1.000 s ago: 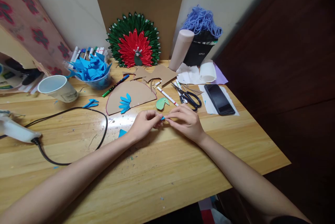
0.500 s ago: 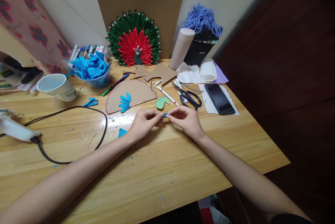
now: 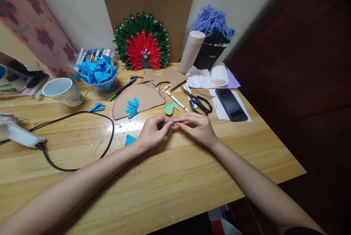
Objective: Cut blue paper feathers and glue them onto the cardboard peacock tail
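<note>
My left hand (image 3: 152, 133) and my right hand (image 3: 196, 128) meet over the middle of the wooden table (image 3: 170, 180). Their fingertips pinch a small blue paper piece (image 3: 172, 121) between them; most of it is hidden by the fingers. Just beyond the hands lies a brown cardboard half-disc (image 3: 138, 99) with several blue paper petals (image 3: 132, 107) stuck on it. A loose blue paper scrap (image 3: 129, 140) lies on the table beside my left wrist. A green paper leaf shape (image 3: 170, 108) sits just past my right hand.
A glue gun (image 3: 16, 134) with a looping black cord (image 3: 82, 143) lies at the left. Behind are a white cup (image 3: 63, 91), a tub of blue paper pieces (image 3: 97, 74), markers, a red-and-green paper rosette (image 3: 142, 46), scissors (image 3: 199, 101), a phone (image 3: 230, 104), and blue yarn (image 3: 214, 22).
The hands have stayed together at the same spot, fingers shifting slightly on the blue piece. The view has drifted a little.
</note>
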Available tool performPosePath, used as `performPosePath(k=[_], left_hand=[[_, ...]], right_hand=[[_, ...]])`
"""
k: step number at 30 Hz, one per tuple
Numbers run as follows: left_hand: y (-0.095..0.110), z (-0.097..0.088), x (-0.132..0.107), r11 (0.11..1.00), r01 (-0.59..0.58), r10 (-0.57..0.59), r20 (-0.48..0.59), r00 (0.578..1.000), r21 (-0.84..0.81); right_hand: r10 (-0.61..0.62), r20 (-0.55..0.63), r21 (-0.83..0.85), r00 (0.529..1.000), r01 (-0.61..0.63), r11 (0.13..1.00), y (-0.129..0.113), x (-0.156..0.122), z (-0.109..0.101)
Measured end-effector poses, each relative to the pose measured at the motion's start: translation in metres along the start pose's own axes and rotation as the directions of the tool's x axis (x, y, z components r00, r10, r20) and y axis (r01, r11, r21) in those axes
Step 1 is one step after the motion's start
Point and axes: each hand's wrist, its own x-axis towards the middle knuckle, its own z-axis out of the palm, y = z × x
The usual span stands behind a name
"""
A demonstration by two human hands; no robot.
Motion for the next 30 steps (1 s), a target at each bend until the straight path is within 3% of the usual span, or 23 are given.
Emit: performPosePath(k=[3, 14, 25, 27, 30], left_hand=[[0.0013, -0.0001, 0.0002, 1.000, -0.020, 0.020, 0.010, 1.000, -0.015], [-0.0017, 0.0004, -0.0027, 0.977, -0.139, 0.155, -0.087, 0.984, 0.162], [-0.0014, 0.0010, -0.0039, 0.990, -0.069, 0.090, -0.172, 0.981, 0.125], [-0.0011, 0.0008, -0.0030, 0.998, -0.029, 0.037, -0.158, 0.987, 0.051], [-0.0004, 0.0000, -0.0008, 0.991, 0.076, -0.082, -0.054, 0.995, -0.113]], right_hand=[[-0.037, 0.002, -0.060, 0.999, 0.037, 0.998, 0.0012, 0.0010, -0.0016], [-0.118, 0.025, -0.189, 0.993, 0.121, 0.974, 0.0018, 0.0019, -0.0028], [-0.165, 0.064, -0.326, 0.984, 0.177, 0.929, -0.0010, 0.0038, -0.0008], [-0.189, 0.064, -0.346, 0.980, 0.199, 0.917, -0.0013, 0.0042, -0.0011], [-0.236, 0.067, -0.360, 0.969, 0.244, 0.901, -0.0014, 0.0036, -0.0023]])
